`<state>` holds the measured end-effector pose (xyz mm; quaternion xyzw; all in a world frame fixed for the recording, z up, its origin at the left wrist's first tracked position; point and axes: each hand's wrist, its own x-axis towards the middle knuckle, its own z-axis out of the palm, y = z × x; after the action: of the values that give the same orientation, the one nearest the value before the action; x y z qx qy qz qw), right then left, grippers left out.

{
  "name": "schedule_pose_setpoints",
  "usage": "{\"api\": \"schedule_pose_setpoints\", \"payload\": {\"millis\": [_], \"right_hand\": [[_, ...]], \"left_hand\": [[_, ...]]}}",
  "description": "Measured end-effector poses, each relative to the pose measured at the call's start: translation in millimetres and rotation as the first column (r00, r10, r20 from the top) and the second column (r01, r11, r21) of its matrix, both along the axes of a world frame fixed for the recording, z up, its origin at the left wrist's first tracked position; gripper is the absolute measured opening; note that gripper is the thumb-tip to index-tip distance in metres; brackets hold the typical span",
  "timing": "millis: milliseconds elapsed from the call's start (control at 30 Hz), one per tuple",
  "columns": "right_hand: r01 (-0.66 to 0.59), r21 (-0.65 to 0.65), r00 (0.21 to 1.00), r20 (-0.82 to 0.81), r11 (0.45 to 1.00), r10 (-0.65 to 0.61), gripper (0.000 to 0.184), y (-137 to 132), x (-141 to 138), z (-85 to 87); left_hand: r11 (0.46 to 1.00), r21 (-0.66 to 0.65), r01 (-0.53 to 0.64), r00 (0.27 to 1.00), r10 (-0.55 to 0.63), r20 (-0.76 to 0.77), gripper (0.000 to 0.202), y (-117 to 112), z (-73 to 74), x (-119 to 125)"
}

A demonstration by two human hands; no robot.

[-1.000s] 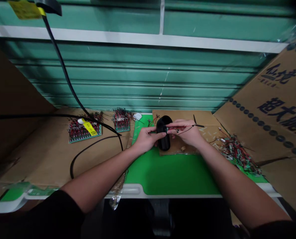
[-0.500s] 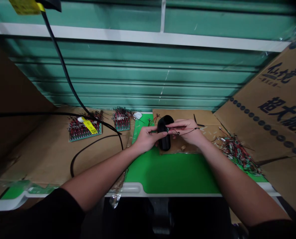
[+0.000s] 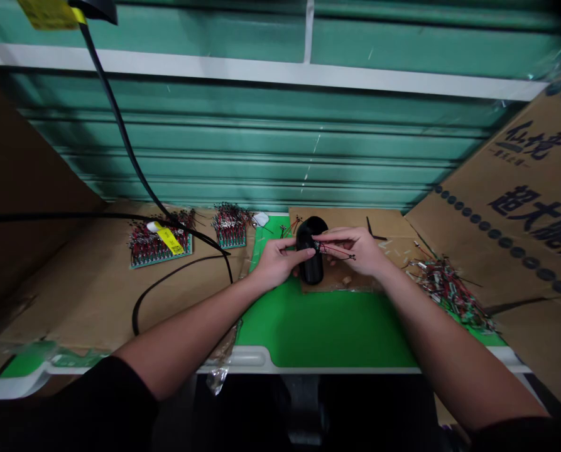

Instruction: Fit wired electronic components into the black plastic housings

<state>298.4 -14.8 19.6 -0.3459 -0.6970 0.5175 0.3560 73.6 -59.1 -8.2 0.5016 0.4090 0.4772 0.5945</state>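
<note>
Matte black cylinder [image 3: 313,270] is sitting at the centre of the view, over a brown cardboard sheet [image 3: 388,242] that is lying on a green mat [image 3: 327,326], though the hands are hiding whether it is touching the sheet. The left hand [image 3: 276,263] is closing its grip around the near side of the cylinder, with the fingers [image 3: 299,253] curling across it. The right hand [image 3: 355,250] is keeping a narrow pinch on thin red and black wires [image 3: 337,252] just beside the cylinder, and its fingertips are covering whatever small part those wires lead to. Two green circuit boards, one [image 3: 160,254] on the left and one [image 3: 230,237] nearer the middle, are carrying dense rows of red-and-black wired pieces, while a loose heap of similar wired pieces [image 3: 450,295] is lying to the right of the sheet. Those full boards and that heap are showing a large amount of wiring in place, but the view is not settling how many pieces are finished or how many remain. Individual joints are too small to read, the boards are partly crossed by a black cable [image 3: 200,240], and the heap is too tangled to count.
</note>
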Motion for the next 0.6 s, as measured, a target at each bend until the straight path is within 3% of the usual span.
{"api": "schedule_pose_setpoints", "payload": {"millis": [333,467,600], "right_hand": [[0.191,0.069,0.981,-0.056,0.979,-0.187,0.035,-2,-10,-8.2],[0.263,-0.058,0.956,-0.119,0.963,-0.269,0.043,-3,-15,-11.2],[0.198,-0.194,0.971,-0.099,0.961,-0.220,0.052,-3,-15,-16.4]], "left_hand": [[0.999,-0.030,-0.014,0.999,0.016,0.049,0.057,-2,2.4,1],[0.997,-0.073,-0.015,0.993,0.023,0.116,0.054,-2,4.9,2],[0.995,-0.094,0.022,0.973,0.000,0.230,0.052,-2,5.4,4]]}}
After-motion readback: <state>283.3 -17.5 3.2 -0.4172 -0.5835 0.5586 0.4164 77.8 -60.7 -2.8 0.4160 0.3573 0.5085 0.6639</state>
